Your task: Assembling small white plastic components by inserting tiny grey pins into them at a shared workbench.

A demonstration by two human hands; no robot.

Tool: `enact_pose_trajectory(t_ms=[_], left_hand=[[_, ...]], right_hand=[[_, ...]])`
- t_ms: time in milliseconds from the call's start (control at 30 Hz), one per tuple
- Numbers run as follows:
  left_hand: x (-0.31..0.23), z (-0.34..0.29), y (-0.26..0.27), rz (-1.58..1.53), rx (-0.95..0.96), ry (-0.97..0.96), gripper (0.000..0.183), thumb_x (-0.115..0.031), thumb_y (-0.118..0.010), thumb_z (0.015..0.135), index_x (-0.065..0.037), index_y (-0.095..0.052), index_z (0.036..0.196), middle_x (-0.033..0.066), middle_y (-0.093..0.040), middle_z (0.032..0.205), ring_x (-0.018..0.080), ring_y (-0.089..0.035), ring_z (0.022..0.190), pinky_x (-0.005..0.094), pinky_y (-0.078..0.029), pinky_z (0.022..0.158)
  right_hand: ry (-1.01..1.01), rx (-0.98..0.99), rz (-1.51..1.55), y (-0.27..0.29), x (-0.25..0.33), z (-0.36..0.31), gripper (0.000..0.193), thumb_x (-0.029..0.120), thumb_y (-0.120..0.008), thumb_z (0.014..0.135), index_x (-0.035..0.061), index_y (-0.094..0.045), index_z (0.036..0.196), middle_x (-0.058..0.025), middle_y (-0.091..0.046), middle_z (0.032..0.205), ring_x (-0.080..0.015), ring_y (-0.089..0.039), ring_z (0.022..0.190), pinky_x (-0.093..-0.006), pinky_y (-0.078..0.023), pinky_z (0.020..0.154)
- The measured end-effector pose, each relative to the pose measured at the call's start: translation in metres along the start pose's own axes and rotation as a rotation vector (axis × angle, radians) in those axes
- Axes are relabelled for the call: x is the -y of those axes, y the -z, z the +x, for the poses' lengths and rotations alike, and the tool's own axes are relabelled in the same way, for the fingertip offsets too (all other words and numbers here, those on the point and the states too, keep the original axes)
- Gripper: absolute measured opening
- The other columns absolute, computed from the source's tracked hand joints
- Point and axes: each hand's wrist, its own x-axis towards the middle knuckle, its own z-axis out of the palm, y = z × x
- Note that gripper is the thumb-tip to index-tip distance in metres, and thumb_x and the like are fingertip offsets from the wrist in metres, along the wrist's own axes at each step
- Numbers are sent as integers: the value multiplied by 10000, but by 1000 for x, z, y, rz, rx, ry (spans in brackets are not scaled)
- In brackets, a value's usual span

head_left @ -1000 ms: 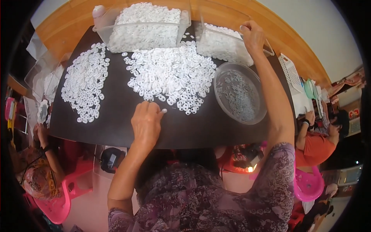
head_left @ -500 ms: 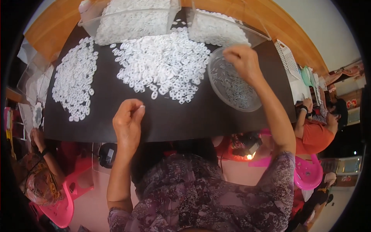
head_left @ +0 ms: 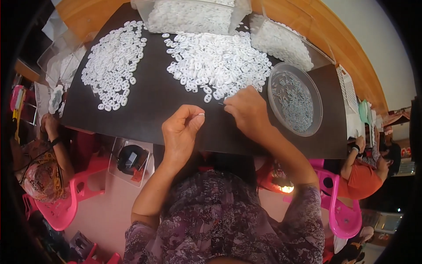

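Facing the central heap [head_left: 220, 61] of white two-holed oval pieces, a purple patterned blouse [head_left: 220, 215] is seen nearest, at the near side of the dark table [head_left: 140, 116]. In front of the central heap and apart from it, toward its left part, the left hand [head_left: 180, 134] is held, its thumb and index finger brought together so that a small white piece [head_left: 201, 115] is pinched at their tips. At the central heap's near right edge the right hand [head_left: 249, 112] is placed, back upward, with fingers curled; whether anything is gripped by them cannot be told. Before the central heap, just beside those fingertips, a thin dark sliver [head_left: 220, 104] can be seen. Just to the right of the central heap is set a round clear dish [head_left: 277, 108], in which grey pins [head_left: 296, 105] are scattered thickly. Well to the left of the central heap, a second heap [head_left: 113, 66] of oval pieces is spread. Behind the central heap, white pieces are held in a large clear bin [head_left: 241, 15] and, farther right, in a smaller clear bin [head_left: 283, 48]. Beyond these, the central heap is backed by a wooden panel [head_left: 88, 20].
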Motion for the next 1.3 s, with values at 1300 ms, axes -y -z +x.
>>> enact_pose_trajectory(t_ms=[1300], left_hand=[[-12,-19,33,-439,36,220,113,-119,-621,868,-11,-619,897,16,-614,764,52,-521,655,171,-411,587]], right_hand=[[-421,208,620,-11,75,24,124,26,-671,763,20,-613,872,-18,-607,809,-84,-551,759,-229,-448,700]])
